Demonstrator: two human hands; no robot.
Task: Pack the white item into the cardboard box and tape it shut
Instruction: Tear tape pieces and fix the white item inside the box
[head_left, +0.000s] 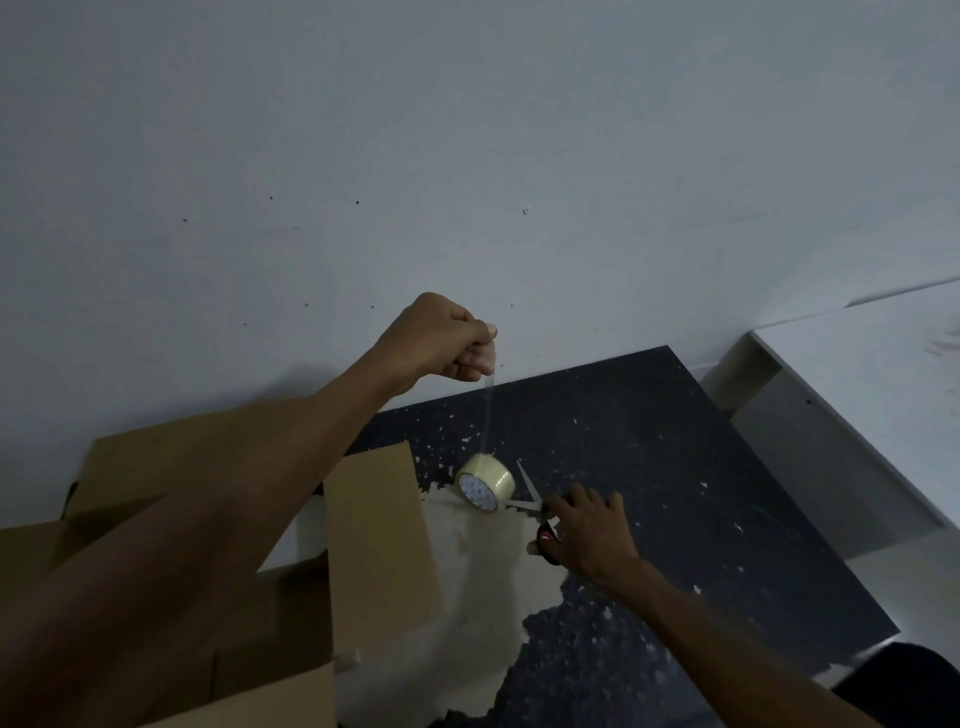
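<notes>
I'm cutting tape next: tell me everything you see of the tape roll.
The tape roll is clear, yellowish packing tape on a core with a white printed label. It stands on edge on the dark table. A strip runs straight up to the left hand, which pinches its end. Open scissors sit close beside it.

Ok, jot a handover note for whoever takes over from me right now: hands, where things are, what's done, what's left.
Left hand: raised, pinching the end of a tape strip drawn up from the roll.
Right hand: grips the scissors, blades open beside the roll on the table.
Box: at the left, flaps open; the white item seems to lie inside.
Done: item apparently packed, tape drawn out.
Left: cut the strip, close the flaps, tape them shut.
</notes>
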